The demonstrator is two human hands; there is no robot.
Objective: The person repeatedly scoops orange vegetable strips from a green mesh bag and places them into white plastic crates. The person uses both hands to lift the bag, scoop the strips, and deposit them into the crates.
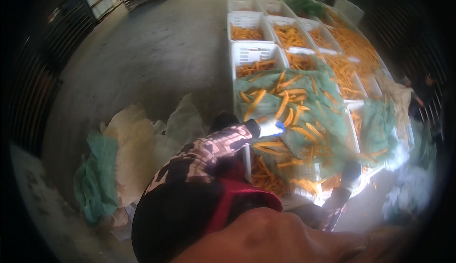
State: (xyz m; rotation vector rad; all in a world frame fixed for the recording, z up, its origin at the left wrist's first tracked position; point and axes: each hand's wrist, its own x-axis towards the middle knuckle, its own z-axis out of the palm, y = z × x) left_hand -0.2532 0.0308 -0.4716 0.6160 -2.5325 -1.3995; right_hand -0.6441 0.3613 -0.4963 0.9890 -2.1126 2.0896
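Observation:
Before me a green mesh net (324,120) lies over white plastic crates, with orange dried strips (302,133), perhaps sweet potato, scattered on it. My left hand (271,128), in a white glove with blue fingertips, is at the net's left part beside some strips; its fingers look curled, but whether they grip the net is unclear. Near the net's lower right edge is my right hand (351,175), gloved and blurred, so its grasp cannot be made out. Under the net, more strips (267,177) fill a crate between my arms.
Rows of white crates (249,17) holding orange strips stretch ahead. Beige and green sacks (131,149) lie on the floor at left. Slatted racks (28,95) stand along the left side. Another person (424,95) is at the far right, near more netting (409,181).

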